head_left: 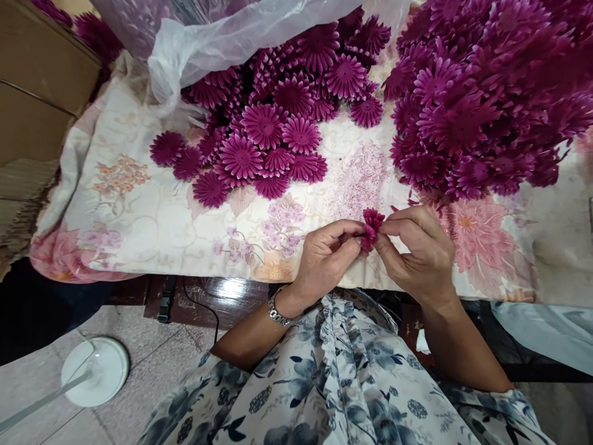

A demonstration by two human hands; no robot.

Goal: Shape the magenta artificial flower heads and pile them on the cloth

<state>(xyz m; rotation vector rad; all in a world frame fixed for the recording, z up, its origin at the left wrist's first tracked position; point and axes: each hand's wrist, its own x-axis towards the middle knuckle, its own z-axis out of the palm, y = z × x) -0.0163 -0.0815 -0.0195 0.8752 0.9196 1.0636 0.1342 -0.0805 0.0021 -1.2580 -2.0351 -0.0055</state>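
Note:
Between my two hands is a small magenta fabric flower (372, 224), its petals bunched and folded together. My left hand (327, 253), with a metal watch (277, 310) on the wrist, pinches the flower's left side between thumb and forefinger. From the other side, my right hand (419, 250) grips it with thumb and fingertips. Both hands are just above the near edge of the cloth-covered table. Ahead lies a pile of flat magenta flower heads (264, 127), several of them stacked. A larger heap of magenta flowers (477, 105) stands to the right.
A translucent plastic bag (185, 52) lies at the back left, over part of the pile. Cardboard boxes (41, 80) stand at the left edge. The flower-printed tablecloth (162, 228) covers the table. A white round base with a pole (99, 371) stands on the floor at lower left.

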